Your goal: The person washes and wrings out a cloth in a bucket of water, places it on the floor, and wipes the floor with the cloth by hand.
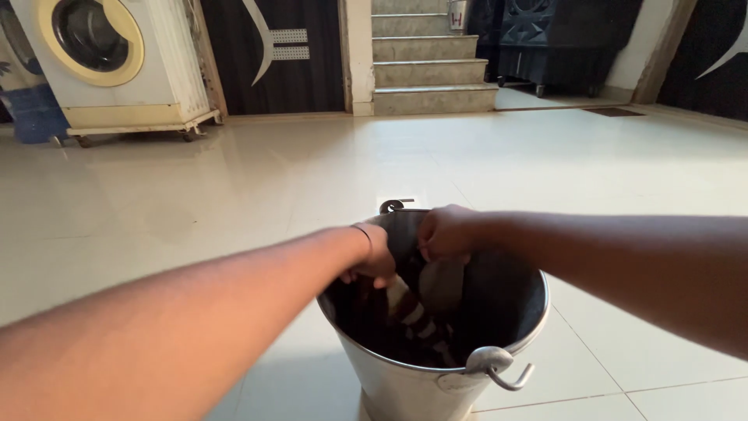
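A steel bucket stands on the tiled floor at the bottom centre, with a hook-shaped handle lug on its near rim. Inside it lies dark cloth with light stripes. My left hand, a thin band on its wrist, reaches into the bucket from the left and grips the cloth. My right hand comes in from the right, over the far rim, fingers closed on the same cloth and holding a piece of it up. Most of the cloth is hidden in the bucket's shadow.
A white front-loading washing machine on a wheeled stand sits at the back left. Stone stairs rise at the back centre, dark doors flank them, and a dark cooler-like unit stands at the back right. Glossy floor tiles spread around the bucket.
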